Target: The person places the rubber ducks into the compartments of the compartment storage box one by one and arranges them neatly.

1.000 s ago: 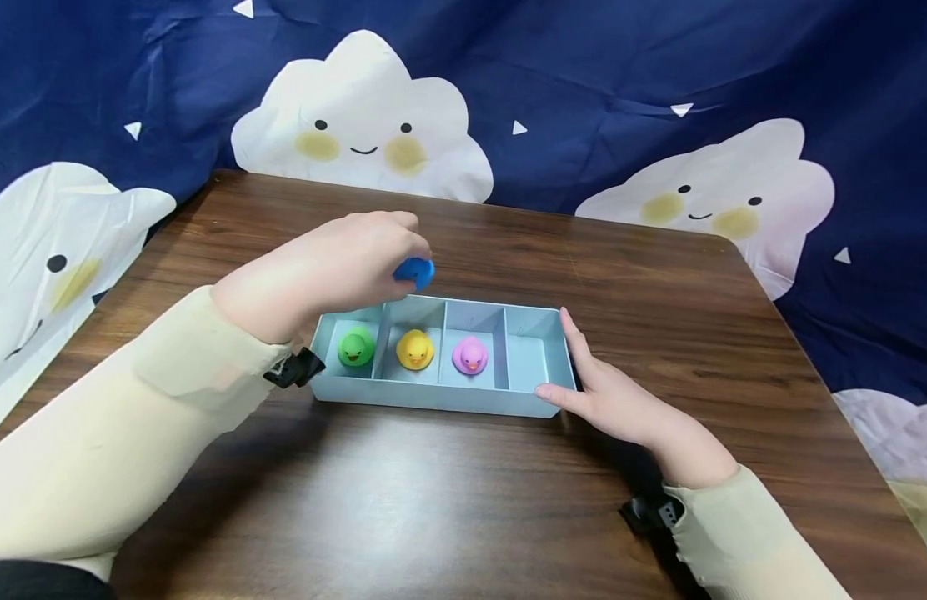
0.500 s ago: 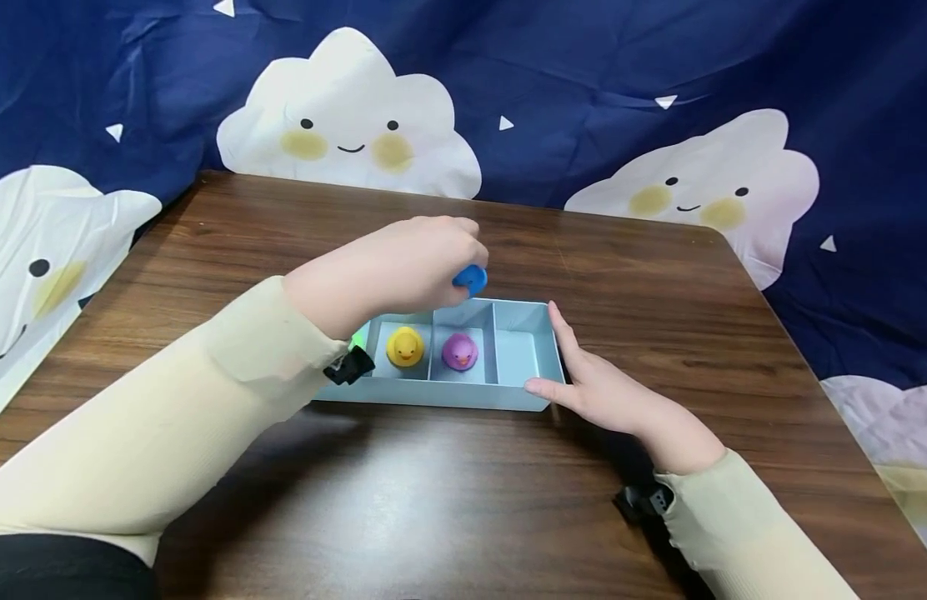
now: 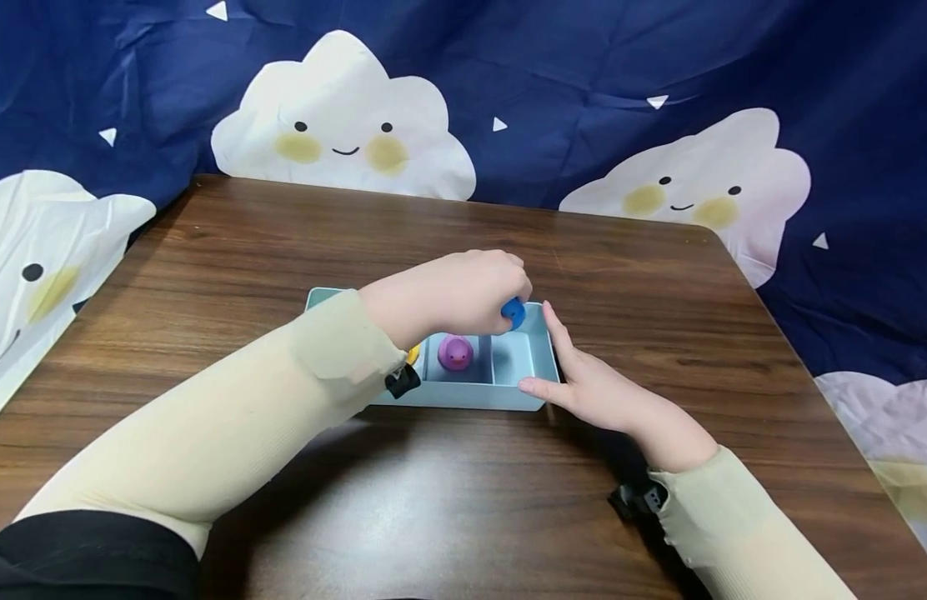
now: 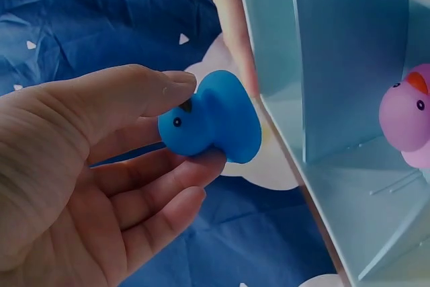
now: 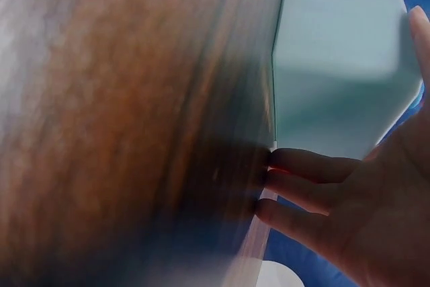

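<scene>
My left hand (image 3: 463, 292) pinches a blue rubber duck (image 3: 514, 313) between thumb and fingers, above the rightmost compartment of a light blue divided box (image 3: 463, 395). In the left wrist view the blue duck (image 4: 232, 115) is tipped sideways, apart from the box wall. A purple duck (image 3: 455, 353) sits upright in the neighbouring compartment. Only a sliver of a yellow duck (image 3: 413, 354) shows past my left wrist; the box's left part is hidden by my sleeve. My right hand (image 3: 594, 383) touches the box's right end, thumb at the near rim, fingers extended along the side.
The box stands on a brown wood-grain table (image 3: 343, 517). Behind the table hangs a dark blue cloth (image 3: 546, 50) printed with white smiling clouds. A black device (image 3: 638, 500) is strapped at my right wrist.
My left hand has carried the blue duck rightward and then lower, from behind the box's left half to over its right compartment. My forearm now covers the green duck. My right hand stays at the box.
</scene>
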Demonstrator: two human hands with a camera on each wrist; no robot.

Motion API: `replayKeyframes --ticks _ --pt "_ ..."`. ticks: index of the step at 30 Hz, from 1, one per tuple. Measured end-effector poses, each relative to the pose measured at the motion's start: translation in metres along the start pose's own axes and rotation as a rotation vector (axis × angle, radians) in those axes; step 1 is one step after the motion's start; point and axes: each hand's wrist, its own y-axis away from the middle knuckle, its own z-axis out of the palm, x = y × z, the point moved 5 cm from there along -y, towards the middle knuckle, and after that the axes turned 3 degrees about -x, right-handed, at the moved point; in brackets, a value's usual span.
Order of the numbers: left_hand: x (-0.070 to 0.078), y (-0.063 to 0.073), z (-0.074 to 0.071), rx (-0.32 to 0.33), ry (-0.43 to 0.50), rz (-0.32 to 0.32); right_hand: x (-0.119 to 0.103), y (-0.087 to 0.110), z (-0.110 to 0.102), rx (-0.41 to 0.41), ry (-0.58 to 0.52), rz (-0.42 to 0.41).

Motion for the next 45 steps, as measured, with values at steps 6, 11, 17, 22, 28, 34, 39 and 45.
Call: replayKeyframes --ticks 6,11,17,22,28,34,39,45 --pt "-0.003 -0.010 0.009 -0.017 0.011 -0.014 0.001 -0.001 0.000 -0.009 -0.010 0.004" --pt "0.000 -0.020 0.020 -0.064 0.015 -0.029 0.001 0.000 0.001 -0.012 -0.011 -0.016" --pt "0.008 -0.029 0.030 -0.104 0.011 -0.025 0.000 0.002 0.001 0.006 -0.014 -0.046" --pt "0.013 -0.033 0.039 -0.144 0.028 -0.032 0.001 0.002 0.002 0.000 -0.029 -0.034" --pt "0.014 -0.037 0.046 -0.173 0.062 -0.036 0.001 0.003 0.002 -0.023 -0.050 -0.021" --pt "0.012 -0.042 0.054 -0.181 0.054 -0.047 0.000 0.002 0.001 -0.009 -0.030 -0.041" --pt "0.010 -0.045 0.059 -0.196 0.047 -0.060 -0.002 0.001 -0.001 0.001 -0.019 -0.054" --pt "0.010 -0.048 0.064 -0.200 0.003 -0.065 -0.002 0.000 -0.001 -0.002 -0.018 -0.045"
